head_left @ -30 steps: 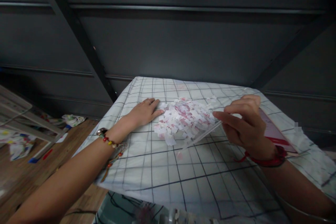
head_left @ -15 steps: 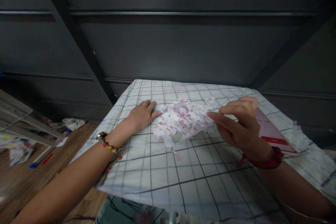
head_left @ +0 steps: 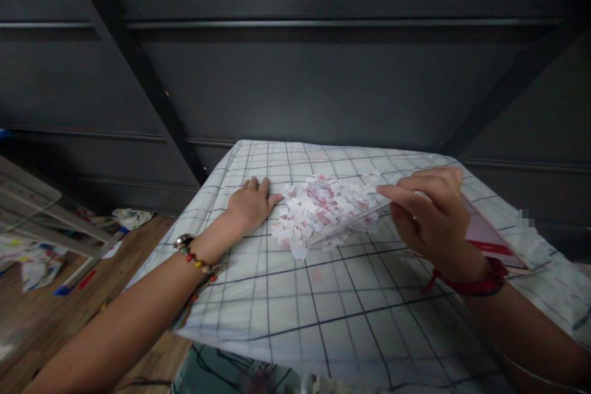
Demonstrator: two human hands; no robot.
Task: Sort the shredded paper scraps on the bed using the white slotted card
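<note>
Heap of pink-and-white paper scraps (head_left: 323, 209) mid-table on the checked cloth (head_left: 323, 320), hemmed by the flat, open left hand (head_left: 252, 204) and a thin strip (head_left: 344, 226) pinched edge-on in the right hand (head_left: 429, 215), apparently as scraper.

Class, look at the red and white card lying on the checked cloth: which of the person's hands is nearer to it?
Right. The right hand is just in front of the red and white card, overlapping it in view. The left hand lies flat across the pile of paper scraps, far from it.

Paper scraps (head_left: 323, 206) white and pink; cloth (head_left: 323, 314) white, dark grid (checked); wall (head_left: 295, 86) dark grey.
</note>
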